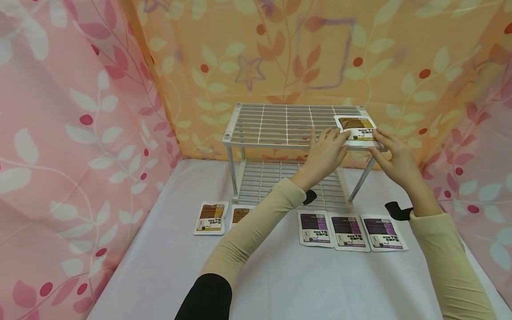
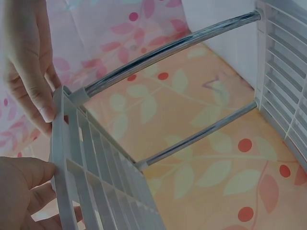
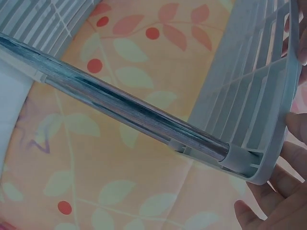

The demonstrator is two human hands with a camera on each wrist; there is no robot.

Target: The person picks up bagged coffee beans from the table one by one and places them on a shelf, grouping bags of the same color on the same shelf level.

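Note:
A flat brown-and-white packet (image 1: 356, 123) lies on the right end of the upper tier of a white two-tier rack (image 1: 260, 145). My left hand (image 1: 323, 153) reaches over the front rim, its fingertips on the packet's lower left part. At the packet's right side, my right hand (image 1: 400, 162) touches its edge with extended fingers, the thumb by the rack's front corner. The left wrist view looks under the tier, with left fingers (image 2: 36, 170) along the rim. In the right wrist view, right fingers (image 3: 283, 182) sit around the corner; the packet is hidden there.
Three purple packets (image 1: 350, 231) lie in a row on the white tablecloth (image 1: 272, 284) before the rack. Farther left are two brown packets (image 1: 211, 218), one partly behind my left sleeve. Metal posts (image 1: 362, 180) join the tiers; patterned curtains (image 1: 192, 84) surround the table.

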